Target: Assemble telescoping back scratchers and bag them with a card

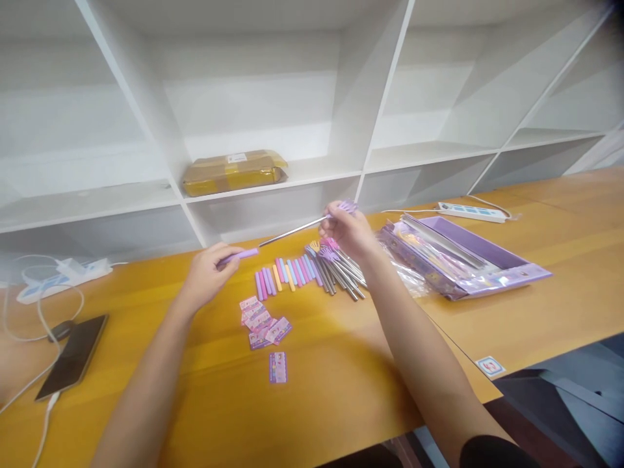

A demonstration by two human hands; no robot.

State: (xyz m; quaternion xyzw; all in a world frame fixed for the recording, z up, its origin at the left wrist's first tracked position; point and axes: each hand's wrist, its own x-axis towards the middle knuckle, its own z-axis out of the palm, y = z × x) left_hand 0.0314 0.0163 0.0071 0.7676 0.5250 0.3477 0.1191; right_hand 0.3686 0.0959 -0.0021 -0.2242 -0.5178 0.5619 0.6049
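My left hand (210, 270) is closed around a purple handle tube (244, 254). In my right hand (348, 229) is a back scratcher (295, 231), a thin metal rod with a purple hand-shaped head, gripped near that head. The rod's far end meets or nearly meets the tube's open end; I cannot tell whether it is inside. Below, a row of pink, purple, blue and orange tubes (291, 273) lies on the table. Beside it, partly hidden by my right forearm, is a pile of metal back scratcher rods (341, 273) with coloured hand heads.
Small printed cards (257, 318) lie in front, one card (278, 368) apart. A purple box (507, 276) with plastic-wrapped items stands right. At left are a phone (73, 357), cables and a power strip (63, 279); another power strip (472, 212) lies at back right. A taped parcel (234, 174) sits on the shelf.
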